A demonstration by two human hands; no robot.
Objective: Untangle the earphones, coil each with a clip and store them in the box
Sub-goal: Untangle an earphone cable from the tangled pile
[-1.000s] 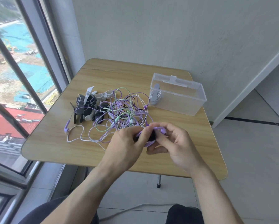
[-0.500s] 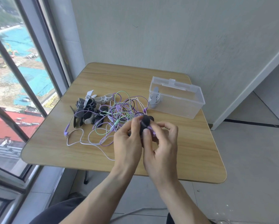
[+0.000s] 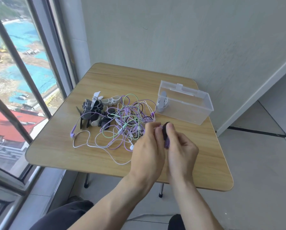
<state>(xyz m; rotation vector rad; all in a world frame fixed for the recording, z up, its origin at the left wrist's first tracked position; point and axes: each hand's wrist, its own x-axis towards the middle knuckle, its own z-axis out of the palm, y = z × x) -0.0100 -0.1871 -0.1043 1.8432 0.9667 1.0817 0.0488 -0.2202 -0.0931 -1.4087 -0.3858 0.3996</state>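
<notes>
Your left hand (image 3: 148,146) and right hand (image 3: 180,146) are pressed close together above the near right part of the surface (image 3: 56,151), fingers curled, both pinching the same small bundle: a coiled purple earphone (image 3: 167,143) with a dark clip (image 3: 165,130) wrapped around it. A second ago your hands were lower and flatter, working the coil nearer the surface edge; since then they have turned upright and lifted, and the clip now shows dark between your fingertips with the purple loops hanging below it. That reads as the clip being closed round this coil, so this earphone looks nearly ready for storing, though you cannot see from here whether the clip has fully fastened. The tangle of earphones (image 3: 127,120), purple, green, white and black cords, lies just left of your hands and looks much as it did, so most of the untangling is left. Beyond it, toward the window side, sits the pile of spare clips (image 3: 94,112), black and pale ones mixed. The clear box (image 3: 188,110) stands open at the far right of the surface, with one white coiled earphone (image 3: 163,103) already clipped inside at its left end. No brand, label or writing can be read on anything here.
</notes>
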